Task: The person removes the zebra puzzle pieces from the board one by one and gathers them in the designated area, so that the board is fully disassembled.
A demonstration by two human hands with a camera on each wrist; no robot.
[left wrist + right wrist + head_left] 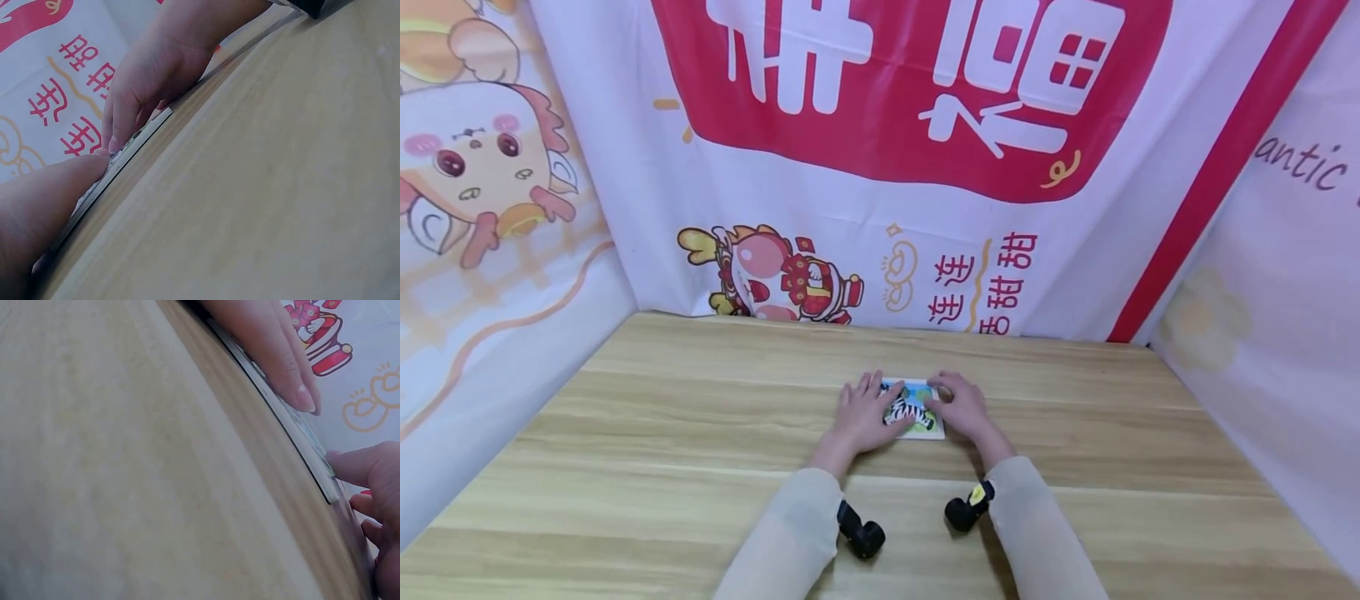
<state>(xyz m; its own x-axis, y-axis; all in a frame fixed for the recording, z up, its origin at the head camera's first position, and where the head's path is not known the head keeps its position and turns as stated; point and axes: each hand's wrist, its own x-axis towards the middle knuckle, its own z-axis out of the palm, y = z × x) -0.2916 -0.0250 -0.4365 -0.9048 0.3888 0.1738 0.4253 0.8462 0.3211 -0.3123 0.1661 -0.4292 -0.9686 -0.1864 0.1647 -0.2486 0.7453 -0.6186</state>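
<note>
A small flat picture board [917, 434] with a white edge lies on the table, showing a zebra [910, 414] on a green and blue ground. My left hand [861, 418] rests over its left part, fingers spread away from me and thumb across the picture. At the right edge is my right hand [962, 408], its index finger by the far corner and its thumb on the picture side. In the right wrist view the right thumb [356, 465] touches the board's edge, with the other fingers beside it. The left palm hides the board's left side.
The wood-grain tabletop [700, 400] extends around the board. Behind stands a white cloth [625, 167] with red lettering and cartoon figures; printed cloths also hang left and right. Small black cameras [867, 540] sit on both wrists above the table.
</note>
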